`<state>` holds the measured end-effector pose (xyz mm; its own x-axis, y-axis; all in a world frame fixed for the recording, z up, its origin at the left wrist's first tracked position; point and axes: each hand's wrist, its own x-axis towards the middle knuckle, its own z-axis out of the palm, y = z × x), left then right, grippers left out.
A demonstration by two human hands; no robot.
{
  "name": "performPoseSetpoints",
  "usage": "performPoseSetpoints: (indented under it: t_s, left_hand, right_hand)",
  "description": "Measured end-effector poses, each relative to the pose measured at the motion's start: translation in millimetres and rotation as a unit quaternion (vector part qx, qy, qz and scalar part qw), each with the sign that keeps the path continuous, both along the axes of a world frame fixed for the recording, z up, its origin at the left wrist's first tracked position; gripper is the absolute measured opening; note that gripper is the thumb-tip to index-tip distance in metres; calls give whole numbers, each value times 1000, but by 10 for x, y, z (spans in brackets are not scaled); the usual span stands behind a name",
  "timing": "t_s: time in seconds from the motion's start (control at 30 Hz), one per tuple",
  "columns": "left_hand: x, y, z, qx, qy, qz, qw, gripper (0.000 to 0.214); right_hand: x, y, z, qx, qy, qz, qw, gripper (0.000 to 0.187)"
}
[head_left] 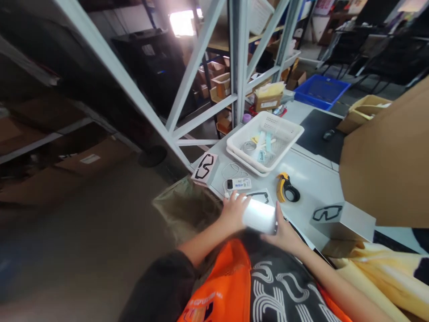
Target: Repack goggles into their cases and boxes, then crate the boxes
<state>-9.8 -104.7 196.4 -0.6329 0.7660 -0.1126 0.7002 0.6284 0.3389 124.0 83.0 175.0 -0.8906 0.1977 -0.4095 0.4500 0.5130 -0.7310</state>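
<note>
Both my hands hold a small white box (259,215) at the near edge of a grey table (311,174). My left hand (233,211) grips its left end with fingers curled over the top. My right hand (284,230) cups its right end, thumb up along the side. Just beyond the box lie a flat white box printed with black goggles (263,196), a small white device with a label (238,184) and a yellow-and-black tape dispenser (284,188).
White stacked baskets (284,132) with small items stand further back. Goggle-printed boxes sit at the left (205,167) and right (342,219). A large cardboard box (389,165) fills the right. Grey shelving struts (187,85), a blue crate (321,91) and cartons lie behind.
</note>
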Motion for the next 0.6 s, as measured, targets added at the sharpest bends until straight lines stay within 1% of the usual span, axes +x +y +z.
performPoseSetpoints:
  t_s: [0.07,0.13,0.17,0.2,0.27,0.33,0.4,0.43,0.5,0.6]
  left_hand:
    - [-111,-84,37,34,20,34,999,85]
    - [-358,-236,84,85,26,80,993,89]
    - [-522,-334,108,111,29,115,987,92]
    - [-704,-441,132,130,35,162,978,93]
    - [-1080,-658,171,123,65,278,950,90]
    - [-1421,-826,184,76,96,379,917,90]
    - [-1686,-898,160,20,90,446,890,93]
    - [-1787,-897,135,-2,74,466,882,95]
    - [-1931,-843,72,-31,37,486,873,97]
    - [-2054,-743,-8,-50,11,486,872,95]
  right_hand:
    - [-122,-38,106,-66,50,-17,996,138]
    - [-207,-18,232,-135,125,-19,983,129]
    - [-224,5,286,-152,158,-16,975,122]
    - [-219,36,324,-150,179,-15,972,113]
    - [-134,115,330,-106,179,-28,978,88]
    - [50,212,235,-62,142,-58,986,65]
    - [312,315,74,-45,96,-90,990,52]
    - [460,364,-13,-39,80,-107,990,50]
    - [762,446,-168,-22,62,-139,988,49]
    - [1156,504,-322,-4,47,-193,980,51]
